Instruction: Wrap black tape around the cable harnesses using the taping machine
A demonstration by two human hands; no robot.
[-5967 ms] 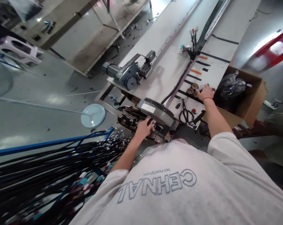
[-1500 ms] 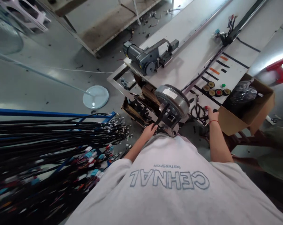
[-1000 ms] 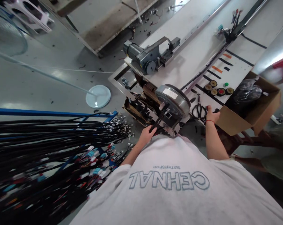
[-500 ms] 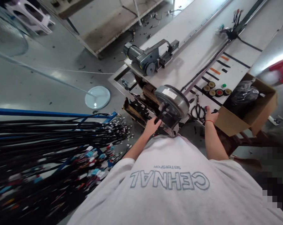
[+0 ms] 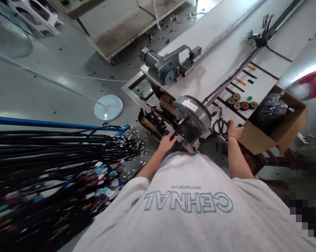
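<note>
At the long white table's (image 5: 200, 35) near edge, the left hand (image 5: 167, 141) pinches a thin black cable-like strip (image 5: 178, 131), probably light and bendable, best held near its end; the right hand's (image 5: 235, 131) grip I cannot tell.

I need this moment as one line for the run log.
left hand: holds black strip near drum | right hand: beside scissors | rolls: on table

Your left arm (image 5: 151, 165) angled inward, left hand (image 5: 167, 142) closed in a pinch before your torso (image 5: 186, 224), your right arm (image 5: 238, 159) stretched forward, right hand (image 5: 235, 131) partly curled, thumb pointing ahead
</note>
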